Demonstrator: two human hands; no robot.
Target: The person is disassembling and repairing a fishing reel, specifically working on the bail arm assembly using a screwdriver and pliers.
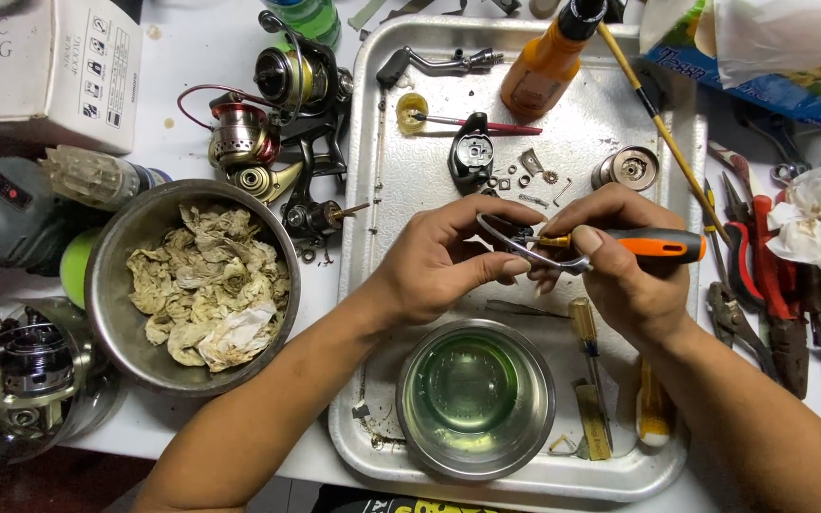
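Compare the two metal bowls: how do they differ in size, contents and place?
The left bowl is larger, the near bowl smaller. The left bowl holds crumpled stained tissues; the near bowl holds greenish liquid. The left bowl stands on the table, the near bowl on the metal tray. Both are round and steel.

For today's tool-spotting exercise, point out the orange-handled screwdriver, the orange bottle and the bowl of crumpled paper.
Screwdriver (pixel 653 245), head view: on its orange and black handle, in the right hand.
Orange bottle (pixel 542 78), head view: on its body, top of the tray.
Bowl of crumpled paper (pixel 116 332), head view: on its bare metal wall.
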